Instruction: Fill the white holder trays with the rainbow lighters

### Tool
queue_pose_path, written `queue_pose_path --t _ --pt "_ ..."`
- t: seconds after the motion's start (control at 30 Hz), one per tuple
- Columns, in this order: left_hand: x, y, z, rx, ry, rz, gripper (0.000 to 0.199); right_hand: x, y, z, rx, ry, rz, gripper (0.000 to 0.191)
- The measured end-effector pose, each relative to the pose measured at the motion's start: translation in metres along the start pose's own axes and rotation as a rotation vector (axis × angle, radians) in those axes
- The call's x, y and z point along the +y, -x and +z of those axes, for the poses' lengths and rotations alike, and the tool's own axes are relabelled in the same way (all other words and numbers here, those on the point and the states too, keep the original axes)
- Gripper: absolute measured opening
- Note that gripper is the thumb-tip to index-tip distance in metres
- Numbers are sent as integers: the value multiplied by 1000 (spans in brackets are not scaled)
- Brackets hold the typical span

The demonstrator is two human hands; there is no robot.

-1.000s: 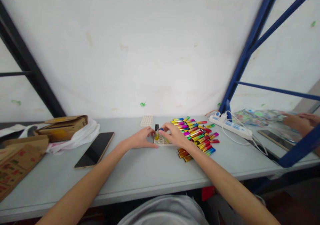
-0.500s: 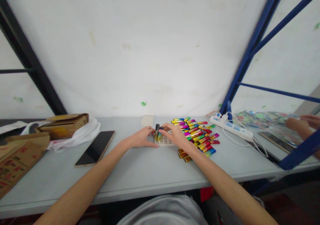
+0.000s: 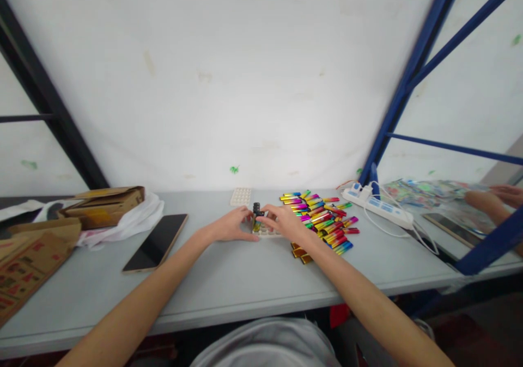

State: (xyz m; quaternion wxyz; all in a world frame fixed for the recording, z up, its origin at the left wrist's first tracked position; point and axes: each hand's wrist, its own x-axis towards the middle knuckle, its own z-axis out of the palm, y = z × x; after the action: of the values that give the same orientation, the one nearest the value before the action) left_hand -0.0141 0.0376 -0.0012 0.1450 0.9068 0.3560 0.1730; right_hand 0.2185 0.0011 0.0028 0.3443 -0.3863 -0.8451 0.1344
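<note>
Two black-topped tubes meet at the pale holed tray's (image 3: pixel 270 233) left end, one upright tube (image 3: pixel 256 207) and, just to its right, one small tube (image 3: pixel 260 213) seemingly pinched by the right hand (image 3: pixel 281 220), the left hand (image 3: pixel 229 226) spread open beside the tray's left edge.

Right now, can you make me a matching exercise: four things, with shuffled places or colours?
1. Shiny pieces
2. Power strip
3. Left hand
4. Rear tray

A. White and blue, with cables
B. Pale, near the wall
C. Multicoloured, in a pile
D. At the left side of the front tray

Pairs: 1-C, 2-A, 3-D, 4-B
</note>
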Motion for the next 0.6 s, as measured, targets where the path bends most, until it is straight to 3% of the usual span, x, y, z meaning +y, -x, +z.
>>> queue_pose_path --t 0.23,0.47,0.6 --pt "-4 0 1 -4 -25 -5 64 2 0 -10 -84 110 -76 31" --pt "-1 0 -1 -17 -10 -17 62 -11 -1 0 -66 253 66 32" --pt "-2 0 -1 -13 9 -9 63 -14 -2 -3 -126 301 52 40"
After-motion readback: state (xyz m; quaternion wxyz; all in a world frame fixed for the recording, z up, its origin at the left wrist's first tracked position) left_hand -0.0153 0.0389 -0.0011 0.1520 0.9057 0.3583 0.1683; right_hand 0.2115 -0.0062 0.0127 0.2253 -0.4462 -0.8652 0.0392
